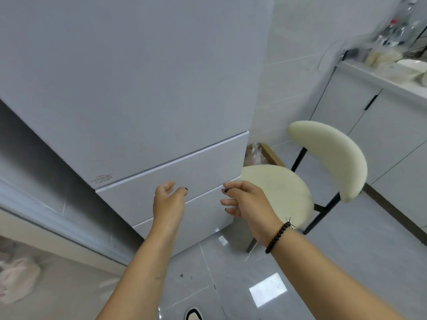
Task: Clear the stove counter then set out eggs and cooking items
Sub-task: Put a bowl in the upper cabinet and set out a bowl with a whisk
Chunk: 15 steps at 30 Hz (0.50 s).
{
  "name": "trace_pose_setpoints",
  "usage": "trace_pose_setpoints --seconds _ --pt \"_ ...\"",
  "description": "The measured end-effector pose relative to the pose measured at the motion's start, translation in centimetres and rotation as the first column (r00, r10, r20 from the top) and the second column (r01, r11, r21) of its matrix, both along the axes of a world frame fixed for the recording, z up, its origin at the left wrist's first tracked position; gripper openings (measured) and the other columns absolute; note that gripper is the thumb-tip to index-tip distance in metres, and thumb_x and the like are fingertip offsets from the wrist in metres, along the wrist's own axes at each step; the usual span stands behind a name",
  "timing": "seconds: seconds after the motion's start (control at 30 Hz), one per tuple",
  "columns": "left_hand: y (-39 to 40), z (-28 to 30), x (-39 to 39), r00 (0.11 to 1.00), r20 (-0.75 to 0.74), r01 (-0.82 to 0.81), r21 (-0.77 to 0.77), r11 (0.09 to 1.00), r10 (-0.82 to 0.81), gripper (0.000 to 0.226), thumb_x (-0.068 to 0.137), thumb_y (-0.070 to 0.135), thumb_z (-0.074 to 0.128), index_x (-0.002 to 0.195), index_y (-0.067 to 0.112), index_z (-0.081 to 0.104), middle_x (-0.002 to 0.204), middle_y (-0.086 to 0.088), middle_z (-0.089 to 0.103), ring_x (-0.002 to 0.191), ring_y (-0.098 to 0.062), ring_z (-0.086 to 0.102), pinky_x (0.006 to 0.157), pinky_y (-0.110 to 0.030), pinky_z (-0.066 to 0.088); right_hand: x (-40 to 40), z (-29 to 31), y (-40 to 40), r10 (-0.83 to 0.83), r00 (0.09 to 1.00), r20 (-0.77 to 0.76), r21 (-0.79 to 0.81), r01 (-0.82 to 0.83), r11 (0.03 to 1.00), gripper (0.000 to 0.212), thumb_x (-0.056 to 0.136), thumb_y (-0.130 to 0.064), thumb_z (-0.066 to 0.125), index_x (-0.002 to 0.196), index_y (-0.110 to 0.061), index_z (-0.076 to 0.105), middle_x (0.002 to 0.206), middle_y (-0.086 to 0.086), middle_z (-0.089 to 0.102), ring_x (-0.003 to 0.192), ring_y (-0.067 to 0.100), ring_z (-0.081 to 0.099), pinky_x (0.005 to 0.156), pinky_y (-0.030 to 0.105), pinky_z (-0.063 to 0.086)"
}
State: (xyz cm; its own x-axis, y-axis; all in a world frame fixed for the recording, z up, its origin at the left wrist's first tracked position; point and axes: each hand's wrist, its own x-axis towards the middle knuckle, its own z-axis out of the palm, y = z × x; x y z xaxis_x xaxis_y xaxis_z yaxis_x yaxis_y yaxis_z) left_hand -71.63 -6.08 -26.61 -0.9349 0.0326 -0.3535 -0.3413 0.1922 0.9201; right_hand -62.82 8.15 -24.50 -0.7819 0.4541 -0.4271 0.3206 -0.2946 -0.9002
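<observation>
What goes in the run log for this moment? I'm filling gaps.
left hand open, empty | right hand open, empty | both before closed fridge | chair beside

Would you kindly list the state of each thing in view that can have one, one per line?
Fridge upper door: closed.
Fridge drawers: closed.
Left hand: empty, fingers loosely curled, in front of the drawers.
Right hand: empty, fingers loosely curled, no grip on anything.
Chair: upright, seat bare.
Cabinet doors: closed.
Cardboard box: open, behind the chair.
Counter: cluttered; the items are too blurred to name.
</observation>
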Motion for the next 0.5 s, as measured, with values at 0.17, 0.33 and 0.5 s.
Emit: trace_pose_setpoints --seconds 0.17,0.33,0.5 --pt "7.2 0.4 4.0 0.987 0.016 0.162 0.020 0.987 -0.162 0.034 0.091 0.015 0.057 0.124 0.019 0.053 0.127 -0.003 0.058 0.107 -0.015 0.058 0.100 -0.042 0.049 4.6 0.6 5.6 -0.133 0.991 -0.010 0.005 0.133 0.991 0.014 0.092 -0.006 0.055 0.092 -0.016 0.065 0.098 0.005 0.065 0.080 0.020 0.064 0.071 0.030 0.052" --pt "13.6 0.4 7.5 0.919 0.039 0.392 0.030 0.919 -0.393 0.025 0.092 0.011 0.055 0.115 0.020 0.054 0.119 -0.004 0.060 0.104 -0.015 0.060 0.090 -0.035 0.052 9.9 0.5 9.6 -0.311 0.950 -0.005 0.028 0.311 0.950 0.015 0.092 -0.006 0.054 0.095 -0.016 0.065 0.100 0.002 0.066 0.081 0.018 0.064 0.071 0.029 0.053" --pt "18.1 0.1 11.0 0.720 0.066 0.689 0.053 0.723 -0.691 0.029 0.091 0.009 0.054 0.120 0.016 0.057 0.114 -0.001 0.062 0.102 -0.013 0.062 0.083 -0.032 0.052 15.0 0.3 11.4 -0.573 0.819 0.003 0.015 0.573 0.819 0.014 0.091 -0.008 0.055 0.096 -0.016 0.065 0.102 0.003 0.065 0.082 0.018 0.064 0.072 0.030 0.054"
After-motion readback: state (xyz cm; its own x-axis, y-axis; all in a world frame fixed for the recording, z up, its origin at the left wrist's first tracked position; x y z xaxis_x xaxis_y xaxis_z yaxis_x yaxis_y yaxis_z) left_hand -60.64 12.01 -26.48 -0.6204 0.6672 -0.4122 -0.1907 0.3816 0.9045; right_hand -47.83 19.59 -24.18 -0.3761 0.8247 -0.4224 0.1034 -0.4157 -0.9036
